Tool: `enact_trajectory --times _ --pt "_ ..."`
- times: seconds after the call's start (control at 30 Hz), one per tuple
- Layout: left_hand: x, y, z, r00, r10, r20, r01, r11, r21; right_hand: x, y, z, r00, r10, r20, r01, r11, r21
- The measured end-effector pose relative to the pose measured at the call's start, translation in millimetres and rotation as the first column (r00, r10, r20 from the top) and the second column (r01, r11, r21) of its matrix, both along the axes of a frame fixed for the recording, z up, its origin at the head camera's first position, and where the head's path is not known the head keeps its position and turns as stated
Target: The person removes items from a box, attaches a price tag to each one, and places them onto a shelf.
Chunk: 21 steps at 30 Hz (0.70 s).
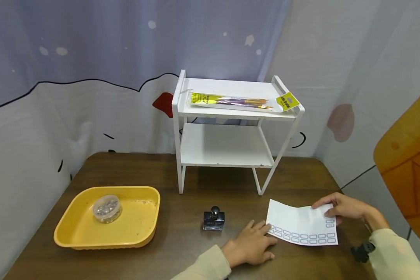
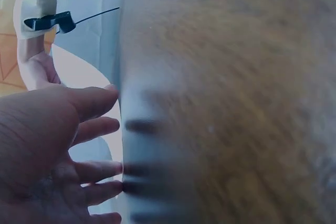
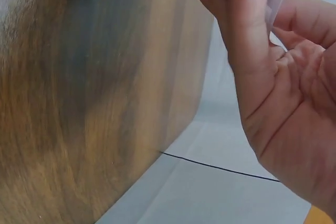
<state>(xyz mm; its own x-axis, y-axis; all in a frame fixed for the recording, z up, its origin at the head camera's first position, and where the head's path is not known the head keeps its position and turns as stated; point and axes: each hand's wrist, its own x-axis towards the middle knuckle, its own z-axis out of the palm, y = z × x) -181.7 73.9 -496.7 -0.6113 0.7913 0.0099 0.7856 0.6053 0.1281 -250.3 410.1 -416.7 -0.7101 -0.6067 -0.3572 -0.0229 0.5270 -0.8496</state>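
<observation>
A white sheet of sticker labels, with blue-outlined labels along its lower and right edges, lies partly curved at the right of the table. My right hand pinches its upper right edge between thumb and fingers; in the right wrist view, part of the sheet shows between the fingers of that hand. Fingers spread, my left hand lies palm down at the sheet's lower left corner, its fingertips at the edge. A small dark glass bottle with a round black cap stands to the left of that hand.
On the left sits a yellow tray holding a round clear tub of small silvery pieces. A white two-tier shelf stands at the back, a packet of paintbrushes on its top. Curtains surround the wooden table.
</observation>
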Motion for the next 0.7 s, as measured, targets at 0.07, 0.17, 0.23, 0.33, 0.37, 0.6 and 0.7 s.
enact_trajectory --times 0.07,0.17,0.23,0.33,0.37,0.6,0.7 --pt "0.3 0 -0.1 1.0 0.013 -0.003 -0.012 0.999 0.031 2.3 -1 2.4 1.0 -0.008 0.018 0.008 1.0 -0.016" --pt "1.9 1 3.4 0.998 0.044 -0.047 -0.039 0.994 0.104 6.0 -3 6.3 0.999 -0.046 0.001 0.046 0.999 -0.015" --pt "4.0 3 7.9 0.993 0.072 -0.095 -0.054 0.982 0.18 9.2 -4 8.5 0.996 -0.082 -0.03 0.082 0.997 -0.004" --pt "8.0 7 16.7 0.981 0.14 -0.134 -0.085 0.932 0.354 15.1 -10 12.0 0.984 -0.137 -0.114 0.137 0.991 -0.006" --pt "8.9 9 20.0 0.979 0.162 -0.127 -0.095 0.903 0.419 17.1 -13 13.1 0.977 -0.155 -0.145 0.155 0.988 -0.012" --pt "10.5 20 38.0 0.974 0.224 -0.018 -0.152 0.714 0.684 34.2 -48 21.9 0.935 -0.223 -0.274 0.212 0.975 -0.069" --pt "9.2 24 40.5 0.972 0.234 -0.036 -0.138 0.685 0.715 41.5 -62 22.2 0.932 -0.252 -0.262 0.233 0.967 -0.101"
